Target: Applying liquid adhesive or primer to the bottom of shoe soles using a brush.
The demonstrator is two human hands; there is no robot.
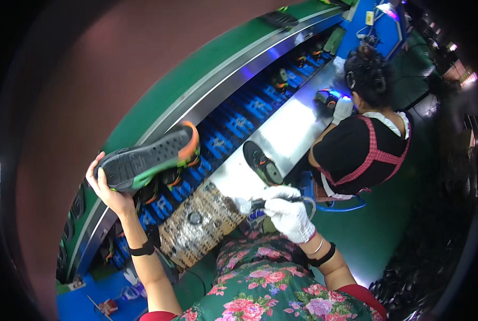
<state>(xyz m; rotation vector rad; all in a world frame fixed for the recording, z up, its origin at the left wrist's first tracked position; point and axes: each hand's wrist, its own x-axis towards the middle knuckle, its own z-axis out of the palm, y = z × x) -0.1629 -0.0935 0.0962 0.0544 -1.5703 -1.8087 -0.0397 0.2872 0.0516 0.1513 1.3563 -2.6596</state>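
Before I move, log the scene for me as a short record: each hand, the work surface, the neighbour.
Left hand: bare, gripping one end of a black, green and orange shoe sole
Right hand: white-gloved, closed around a dark slim tool
Work surface: shiny metal bench; black-and-grey shoe piece lying on it
Neighbour: co-worker in red-checked apron straps, white-gloved hand at a dark shoe

The long black, green-edged shoe sole [145, 159] looks matt and rubbery; the white knitted-cloth glove [290, 216], matt; the silvery metal bench top [287, 125], smooth, glossy.
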